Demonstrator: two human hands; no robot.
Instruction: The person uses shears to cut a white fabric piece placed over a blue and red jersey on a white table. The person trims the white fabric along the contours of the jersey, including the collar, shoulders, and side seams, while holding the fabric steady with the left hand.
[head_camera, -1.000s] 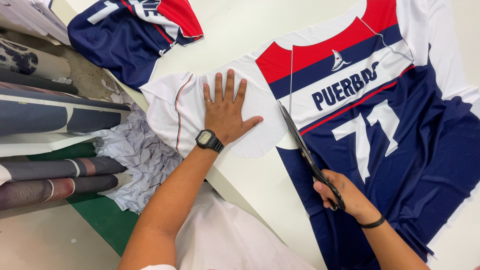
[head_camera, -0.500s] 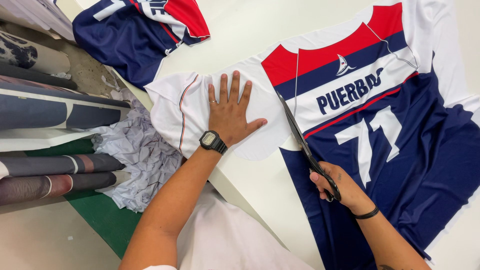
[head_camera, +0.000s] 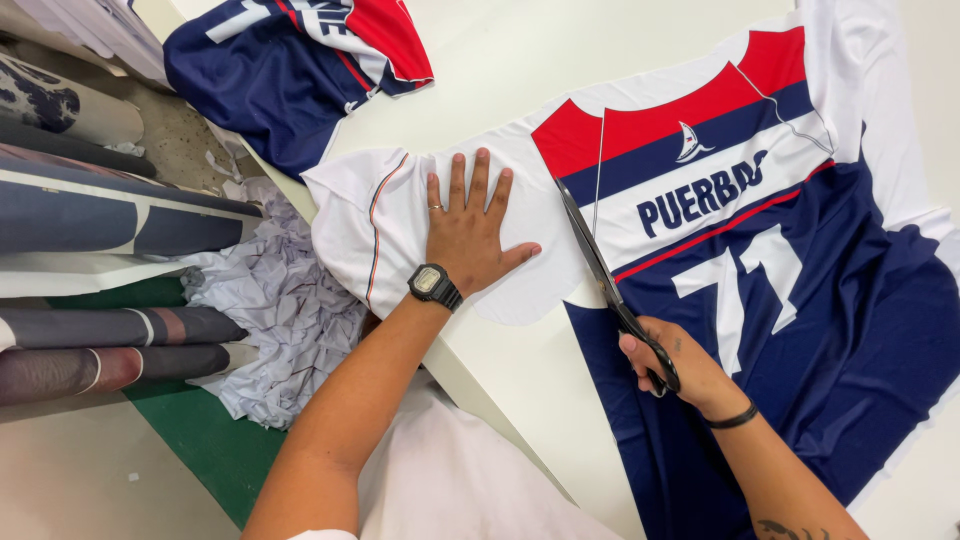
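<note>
A white cutting table (head_camera: 520, 60) is carrying a large printed jersey panel (head_camera: 800, 300) in navy, red and white, which is lying flat across its right half and spilling toward the near edge. A second folded piece of printed fabric (head_camera: 290, 70) in the same colours is resting at the table's far left corner. Beyond the table's left edge, fabric rolls (head_camera: 100, 215) are lying stacked beside a heap of crumpled white offcuts (head_camera: 280, 310) on the floor. The person's left hand (head_camera: 470, 235), wearing a black wristwatch (head_camera: 435, 287), is pressing palm-down on the white margin of the panel, fingers spread wide and flat, gripping nothing. The right hand (head_camera: 675, 365), banded by a thin black bracelet (head_camera: 732, 420), is closing around the black handles of a pair of scissors (head_camera: 610, 285), fingers threaded through the loops. The long blades are pointing away from the person, lying along the boundary between white margin and coloured print, just right of the left hand's thumb.
</note>
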